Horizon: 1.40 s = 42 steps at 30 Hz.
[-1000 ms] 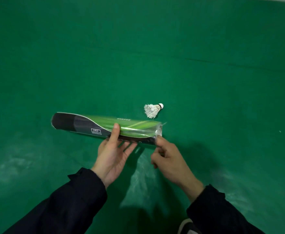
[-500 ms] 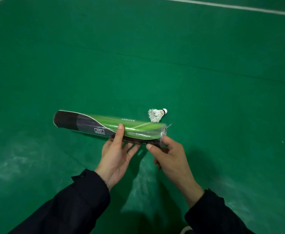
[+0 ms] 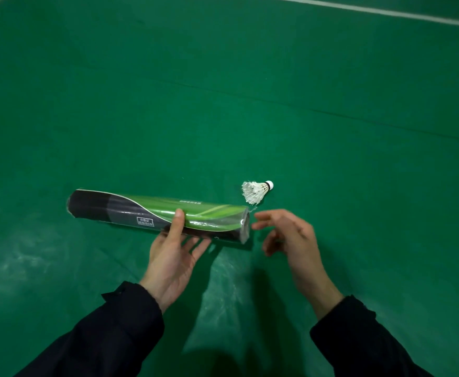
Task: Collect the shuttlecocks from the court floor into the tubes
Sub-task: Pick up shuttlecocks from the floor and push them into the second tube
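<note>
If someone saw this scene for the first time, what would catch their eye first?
Likely the green-and-black tube, gripped level by the left hand at centre. Next, the white shuttlecock lying on the green court floor just beyond the tube's right end, with the right hand open beside that end.

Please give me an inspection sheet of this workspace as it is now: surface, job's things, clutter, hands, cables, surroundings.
Surface: green court floor, with pale scuffs near the person.
Job's things: one tube, held about level above the floor, its right end facing the right hand; whether that end is capped cannot be told. One white shuttlecock lies on the floor beyond that end, cork to the right.
Clutter: nothing seen.
Hands: left hand holds the tube from below, thumb over its top. Right hand is open, fingers spread, just off the tube's end, holding nothing.
Cables: nothing seen.
Surroundings: white court line at the far edge; dark sleeves on both arms.
</note>
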{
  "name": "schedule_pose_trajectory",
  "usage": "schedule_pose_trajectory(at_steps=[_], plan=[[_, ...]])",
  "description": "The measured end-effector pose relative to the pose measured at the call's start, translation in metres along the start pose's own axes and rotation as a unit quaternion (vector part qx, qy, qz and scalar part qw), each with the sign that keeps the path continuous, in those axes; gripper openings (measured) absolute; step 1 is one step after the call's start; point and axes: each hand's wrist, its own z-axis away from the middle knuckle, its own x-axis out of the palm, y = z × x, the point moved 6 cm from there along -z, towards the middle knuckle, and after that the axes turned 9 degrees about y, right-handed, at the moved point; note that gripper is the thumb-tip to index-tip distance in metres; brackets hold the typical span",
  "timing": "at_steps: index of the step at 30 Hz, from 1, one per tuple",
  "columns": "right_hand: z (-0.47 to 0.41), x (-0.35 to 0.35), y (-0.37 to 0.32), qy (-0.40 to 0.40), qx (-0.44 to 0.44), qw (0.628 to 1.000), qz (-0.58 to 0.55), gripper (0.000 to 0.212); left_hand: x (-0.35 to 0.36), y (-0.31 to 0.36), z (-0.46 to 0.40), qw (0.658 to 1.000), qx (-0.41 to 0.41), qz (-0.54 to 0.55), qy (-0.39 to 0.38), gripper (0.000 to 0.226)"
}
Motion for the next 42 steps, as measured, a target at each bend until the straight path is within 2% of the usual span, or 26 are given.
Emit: schedule_pose_trajectory(at_steps=[2, 3, 5, 7, 9, 11, 12, 13, 15, 17, 19, 21, 24, 25, 28, 30, 31, 32, 34, 38, 40, 42], plan=[[-0.029, -0.007, 0.008, 0.069, -0.018, 0.994, 0.079, 0.017, -0.004, 0.006, -0.01, 1.0, 0.0, 0.008, 0.005, 0.074], [-0.045, -0.005, 0.012, 0.073, -0.047, 0.983, 0.164, 0.018, -0.004, 0.007, -0.014, 1.0, -0.002, 0.006, 0.006, 0.07], [-0.07, 0.006, 0.025, 0.038, -0.112, 0.923, 0.367, 0.028, -0.006, 0.006, -0.02, 1.0, -0.005, -0.002, 0.007, 0.071], [-0.089, 0.017, 0.042, 0.005, -0.118, 0.858, 0.501, 0.039, -0.009, 0.003, -0.024, 1.0, -0.008, -0.002, 0.013, 0.084], [-0.1, 0.022, 0.056, -0.011, -0.101, 0.809, 0.579, 0.044, -0.014, 0.003, -0.025, 1.0, -0.001, 0.013, 0.02, 0.101], [-0.103, 0.022, 0.053, 0.023, -0.135, 0.79, 0.597, 0.039, -0.018, 0.005, -0.025, 0.999, -0.004, 0.024, 0.025, 0.114], [-0.102, 0.016, 0.045, 0.068, -0.157, 0.812, 0.558, 0.036, -0.018, 0.006, -0.024, 0.999, -0.008, 0.026, 0.025, 0.113], [-0.096, 0.006, 0.035, 0.129, -0.16, 0.853, 0.48, 0.032, -0.019, 0.008, -0.023, 0.999, -0.012, 0.031, 0.025, 0.106], [-0.075, -0.017, 0.017, 0.235, -0.11, 0.931, 0.257, 0.024, -0.022, 0.01, -0.023, 0.999, -0.019, 0.032, 0.025, 0.08], [-0.047, -0.024, 0.0, 0.27, -0.064, 0.958, 0.079, 0.03, -0.022, 0.011, -0.024, 0.999, -0.025, 0.034, 0.02, 0.07], [-0.022, -0.017, -0.006, 0.239, -0.036, 0.97, -0.003, 0.038, -0.018, 0.01, -0.023, 0.999, -0.028, 0.037, 0.016, 0.07], [-0.001, 0.001, 0.001, 0.183, -0.003, 0.983, 0.004, 0.048, -0.011, 0.009, -0.017, 0.999, -0.027, 0.028, 0.0, 0.064], [0.012, 0.028, 0.01, 0.089, -0.022, 0.993, 0.078, 0.039, 0.0, 0.003, -0.006, 0.999, -0.027, 0.01, -0.027, 0.059], [0.014, 0.031, 0.01, 0.09, -0.034, 0.99, 0.103, 0.034, 0.002, 0.001, -0.003, 0.999, -0.027, 0.007, -0.033, 0.059], [0.019, 0.029, 0.005, 0.157, -0.058, 0.975, 0.144, 0.021, 0.002, -0.001, 0.002, 0.999, -0.024, 0.01, -0.025, 0.064], [0.028, 0.03, -0.005, 0.169, -0.137, 0.967, 0.133, 0.01, 0.003, 0.002, 0.005, 1.0, -0.014, 0.014, -0.019, 0.067], [0.033, 0.034, -0.01, 0.154, -0.174, 0.964, 0.13, 0.01, 0.004, 0.004, 0.007, 1.0, -0.01, 0.017, -0.019, 0.068], [0.037, 0.038, -0.012, 0.13, -0.205, 0.96, 0.138, 0.019, 0.005, 0.005, 0.007, 1.0, -0.006, 0.02, -0.019, 0.069], [0.043, 0.049, -0.009, 0.062, -0.221, 0.959, 0.167, 0.028, 0.008, 0.008, 0.011, 0.999, 0.0, 0.024, -0.029, 0.066], [0.04, 0.058, 0.006, -0.011, -0.109, 0.976, 0.188, 0.029, 0.01, 0.008, 0.018, 0.999, 0.011, 0.013, -0.048, 0.062], [0.037, 0.059, 0.007, -0.063, -0.039, 0.984, 0.165, 0.019, 0.01, 0.01, 0.021, 0.999, 0.021, 0.009, -0.049, 0.062], [0.035, 0.059, 0.004, -0.076, 0.006, 0.99, 0.117, 0.015, 0.009, 0.011, 0.022, 0.999, 0.026, 0.007, -0.047, 0.061]])
